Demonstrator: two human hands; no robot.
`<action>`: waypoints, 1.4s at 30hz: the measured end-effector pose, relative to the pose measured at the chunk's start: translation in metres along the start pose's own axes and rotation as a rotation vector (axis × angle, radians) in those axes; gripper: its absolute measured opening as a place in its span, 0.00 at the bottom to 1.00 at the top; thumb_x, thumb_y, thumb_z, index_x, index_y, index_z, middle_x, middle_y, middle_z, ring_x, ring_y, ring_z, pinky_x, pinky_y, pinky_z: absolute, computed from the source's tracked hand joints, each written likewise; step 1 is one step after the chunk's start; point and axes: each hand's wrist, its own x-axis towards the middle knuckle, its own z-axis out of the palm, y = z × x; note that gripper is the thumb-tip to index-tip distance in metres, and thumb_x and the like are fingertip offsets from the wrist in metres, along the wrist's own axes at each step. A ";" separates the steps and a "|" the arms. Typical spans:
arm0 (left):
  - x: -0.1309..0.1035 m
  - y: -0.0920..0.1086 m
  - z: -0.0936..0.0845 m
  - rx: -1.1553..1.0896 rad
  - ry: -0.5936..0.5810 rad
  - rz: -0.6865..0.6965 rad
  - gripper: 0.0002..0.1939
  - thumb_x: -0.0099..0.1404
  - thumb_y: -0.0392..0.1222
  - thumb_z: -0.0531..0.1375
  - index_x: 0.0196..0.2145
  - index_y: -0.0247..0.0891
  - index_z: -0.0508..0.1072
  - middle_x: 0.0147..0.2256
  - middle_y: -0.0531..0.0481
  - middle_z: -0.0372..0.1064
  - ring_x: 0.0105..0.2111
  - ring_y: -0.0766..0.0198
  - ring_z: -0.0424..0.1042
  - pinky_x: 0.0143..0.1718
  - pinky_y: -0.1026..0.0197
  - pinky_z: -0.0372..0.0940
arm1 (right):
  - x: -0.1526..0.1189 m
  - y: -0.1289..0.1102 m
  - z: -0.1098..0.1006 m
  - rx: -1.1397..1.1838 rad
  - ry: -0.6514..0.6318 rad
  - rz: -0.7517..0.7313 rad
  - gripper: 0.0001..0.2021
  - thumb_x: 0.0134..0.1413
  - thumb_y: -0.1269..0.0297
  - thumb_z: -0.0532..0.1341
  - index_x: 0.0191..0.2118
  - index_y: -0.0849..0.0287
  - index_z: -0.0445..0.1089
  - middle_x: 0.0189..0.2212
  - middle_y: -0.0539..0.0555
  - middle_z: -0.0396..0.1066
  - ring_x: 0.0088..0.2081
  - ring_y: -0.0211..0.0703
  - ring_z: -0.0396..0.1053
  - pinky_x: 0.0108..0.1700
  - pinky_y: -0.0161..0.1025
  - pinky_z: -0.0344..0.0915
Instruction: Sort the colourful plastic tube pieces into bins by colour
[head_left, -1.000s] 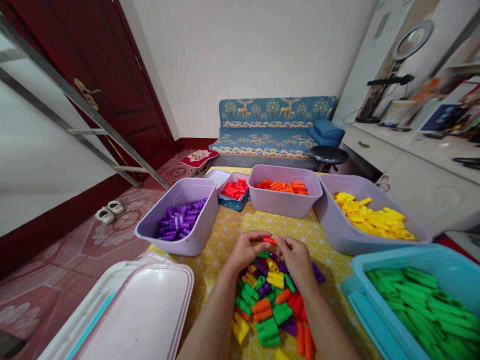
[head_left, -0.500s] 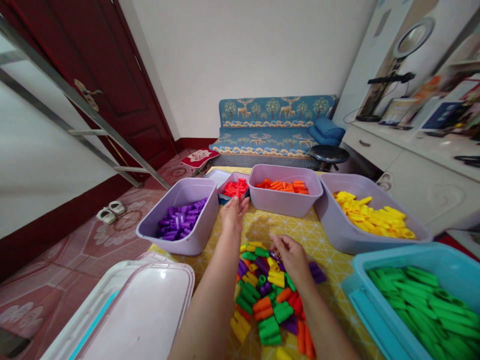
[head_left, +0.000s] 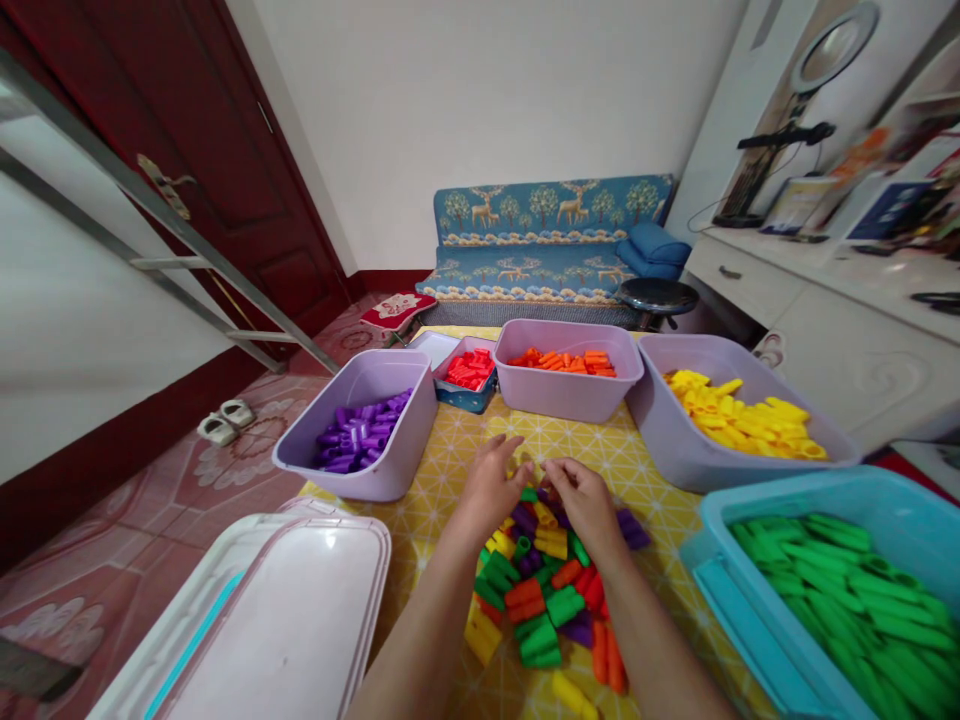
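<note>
My left hand (head_left: 489, 484) is open, its fingers spread and empty, above the far edge of a mixed pile of plastic tube-shaped building pieces (head_left: 545, 607). Close beside it, the fingertips of my right hand (head_left: 589, 500) are pinched together low over the same pile. Something dark purple shows under those fingertips, but I cannot make out what they hold. Green, yellow, orange, red and purple pieces lie in the pile on the yellow tablecloth (head_left: 420, 545). Beyond my left hand, a small box (head_left: 466, 398) contains red pieces (head_left: 471, 369).
Around the pile stand lilac bins with purple (head_left: 364, 430), orange (head_left: 562, 362) and yellow pieces (head_left: 742, 415). A turquoise bin (head_left: 720, 535) of green pieces is at right. Stacked lids (head_left: 277, 620) lie at left. A metal ladder (head_left: 172, 225) leans near the door.
My left hand has drawn back from the red-piece box to beside my right hand. The red piece at its fingertips is gone from them, and its fingers are spread.
</note>
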 end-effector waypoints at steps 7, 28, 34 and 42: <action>-0.056 0.030 -0.009 0.186 -0.239 0.064 0.38 0.50 0.54 0.67 0.57 0.46 0.65 0.59 0.36 0.56 0.60 0.37 0.52 0.58 0.38 0.48 | -0.002 -0.018 -0.005 0.151 0.042 0.082 0.20 0.50 0.47 0.59 0.35 0.61 0.71 0.29 0.54 0.72 0.25 0.39 0.67 0.27 0.34 0.62; -0.150 -0.021 0.013 0.439 -0.112 -0.041 0.51 0.52 0.51 0.64 0.66 0.42 0.39 0.67 0.40 0.18 0.66 0.43 0.26 0.61 0.36 0.36 | -0.161 0.020 -0.025 -0.890 0.050 -0.256 0.50 0.41 0.49 0.66 0.66 0.53 0.40 0.68 0.62 0.30 0.65 0.70 0.37 0.57 0.65 0.53; -0.110 -0.023 0.019 0.412 -0.062 -0.049 0.44 0.53 0.36 0.61 0.65 0.41 0.48 0.67 0.39 0.23 0.65 0.40 0.31 0.62 0.38 0.38 | -0.106 0.016 -0.003 -0.869 0.035 -0.378 0.36 0.51 0.56 0.61 0.64 0.57 0.48 0.68 0.62 0.29 0.66 0.65 0.33 0.60 0.62 0.49; -0.075 -0.021 0.010 0.411 -0.033 -0.065 0.39 0.56 0.36 0.59 0.64 0.40 0.51 0.66 0.37 0.37 0.65 0.43 0.37 0.62 0.39 0.43 | -0.069 0.023 0.011 -0.780 0.100 -0.387 0.26 0.54 0.67 0.55 0.60 0.59 0.56 0.65 0.62 0.46 0.66 0.58 0.39 0.61 0.63 0.45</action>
